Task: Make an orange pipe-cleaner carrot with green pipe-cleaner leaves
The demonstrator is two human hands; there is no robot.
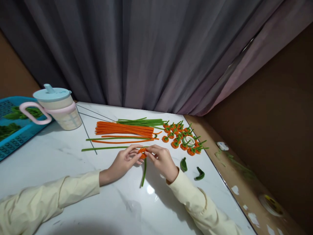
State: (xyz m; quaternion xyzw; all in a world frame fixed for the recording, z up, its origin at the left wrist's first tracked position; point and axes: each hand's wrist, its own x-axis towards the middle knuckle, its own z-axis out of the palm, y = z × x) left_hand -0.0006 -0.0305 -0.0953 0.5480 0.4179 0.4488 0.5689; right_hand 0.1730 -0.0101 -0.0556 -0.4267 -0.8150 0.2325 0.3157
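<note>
Between my two hands is a small orange pipe-cleaner pumpkin (142, 153), partly covered by fingers. My left hand (125, 162) pinches it from the left, and my right hand (162, 160) grips its right side with thumb and fingertips. Just below it, a short green pipe cleaner (144, 175) extends downward; whether it is attached I cannot tell. Beyond my hands lie a bundle of orange pipe cleaners (124, 128), loose green pipe cleaners (153, 122) and a long green one (104, 148). Several similar pumpkins with green stems (175, 143) are grouped to the right.
A ring-shaped white roll (188, 140) rests among the pumpkins. Two folded green pieces (183, 164) lie near my right wrist. At left stand a lidded cup (64, 112) with a pink handle and a blue basket (21, 138). A grey curtain (137, 55) hangs behind the table.
</note>
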